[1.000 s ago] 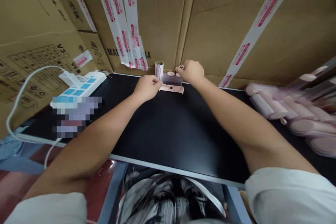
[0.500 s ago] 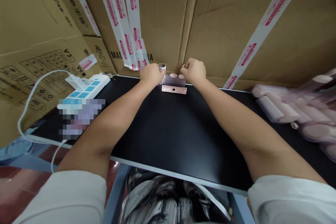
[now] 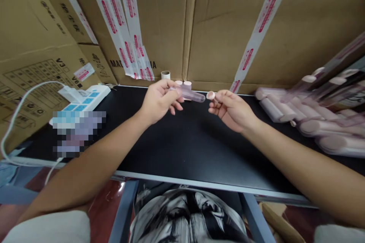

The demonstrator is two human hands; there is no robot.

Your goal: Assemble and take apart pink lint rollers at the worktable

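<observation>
My left hand (image 3: 158, 101) is closed around a see-through pinkish tube (image 3: 194, 95), whose rounded end points right. Between the thumb and fingers of my right hand (image 3: 236, 109) is a small pale pink cap (image 3: 211, 95), its hollow side facing the tube. A short gap separates cap and tube. Behind my left hand stands a white hollow cylinder (image 3: 165, 75). Beside it, two round pink tops (image 3: 187, 83) show above a holder that the tube and hand partly hide.
Several pink-capped clear cylinders (image 3: 281, 110) lie piled on the black table (image 3: 182, 148) at the right. At the left are a white power strip (image 3: 92, 98) with a plugged-in cable and a blurred-out item (image 3: 78, 133). Taped cardboard (image 3: 159, 19) walls the back.
Both hands have come back from the rear of the table toward me. The clear tube now shows in my left hand, and the cap in my right has turned toward it. The view has shifted.
</observation>
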